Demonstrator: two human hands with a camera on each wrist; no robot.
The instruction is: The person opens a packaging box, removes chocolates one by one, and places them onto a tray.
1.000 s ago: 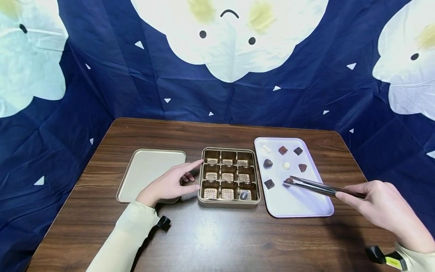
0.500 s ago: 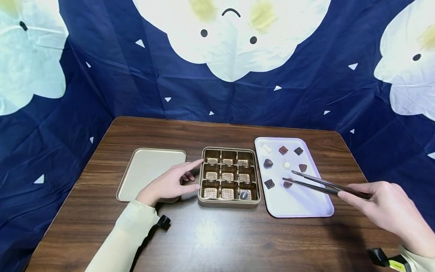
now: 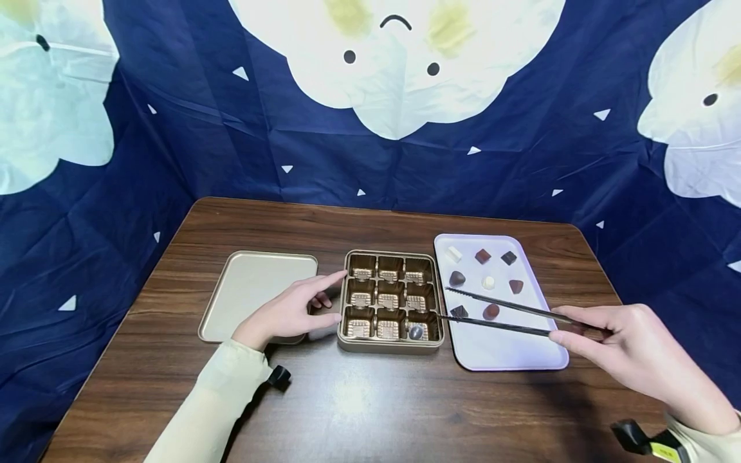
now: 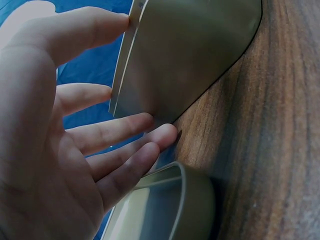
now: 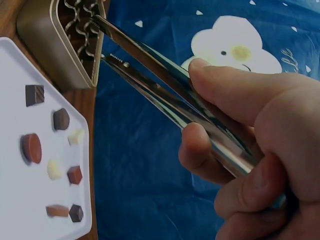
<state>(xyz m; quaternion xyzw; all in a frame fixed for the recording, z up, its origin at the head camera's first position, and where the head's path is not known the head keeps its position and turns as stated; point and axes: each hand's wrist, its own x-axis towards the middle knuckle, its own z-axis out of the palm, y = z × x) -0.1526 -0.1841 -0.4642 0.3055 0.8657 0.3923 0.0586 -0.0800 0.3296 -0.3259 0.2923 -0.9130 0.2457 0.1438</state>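
The right hand (image 3: 631, 350) grips open, empty tongs (image 3: 498, 315) over the white tray (image 3: 509, 357), tips near the square chocolate (image 3: 459, 312) at 9 o'clock. The left hand (image 3: 289, 312), fingers relaxed, steadies the gold box (image 3: 390, 347). Next comes closing on that piece.

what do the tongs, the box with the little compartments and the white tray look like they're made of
The tongs in the right hand look like polished steel: thin, mirror-bright arms with ridged tips. The box looks like gold-painted tin with a satin sheen and rounded rim; its ribbed brown-gold insert is probably thin molded plastic. The tray seems matte plastic or coated metal, pale and glare-free; I can't tell which.
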